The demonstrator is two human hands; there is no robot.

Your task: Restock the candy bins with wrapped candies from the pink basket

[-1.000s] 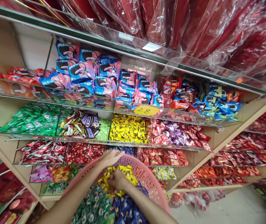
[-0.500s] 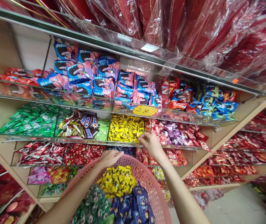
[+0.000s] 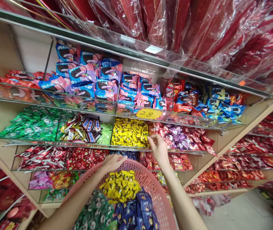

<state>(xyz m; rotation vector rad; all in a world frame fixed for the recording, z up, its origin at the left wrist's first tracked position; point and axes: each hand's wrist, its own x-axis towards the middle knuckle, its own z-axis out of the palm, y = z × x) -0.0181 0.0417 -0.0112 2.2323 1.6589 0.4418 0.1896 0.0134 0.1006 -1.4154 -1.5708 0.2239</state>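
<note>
My left hand (image 3: 114, 161) is closed over the far rim of a pink perforated plastic basket (image 3: 154, 174). Inside the basket lie yellow-wrapped candies (image 3: 120, 185), green-wrapped candies (image 3: 93, 209) and dark blue packets (image 3: 137, 212). My right hand (image 3: 159, 149) is at the front glass edge of a shelf bin, by the right end of a heap of yellow candies (image 3: 129, 132). Its fingers are curled together toward the thumb, and whatever may be between them cannot be made out. Snickers bars (image 3: 90, 124) share the neighbouring bin with gold-wrapped sweets.
Glass-fronted shelves hold blue and pink cookie packets (image 3: 82, 73), green candies (image 3: 33, 124) and purple and red sweets (image 3: 177, 135). A yellow price tag (image 3: 148, 113) marked 28 hangs above the yellow heap. Plastic-wrapped red goods (image 3: 170, 25) overhang the top. Floor tiles (image 3: 237, 210) show at lower right.
My right hand has shifted a little to the right, away from the yellow heap's front. My left hand and the basket have stayed in place.
</note>
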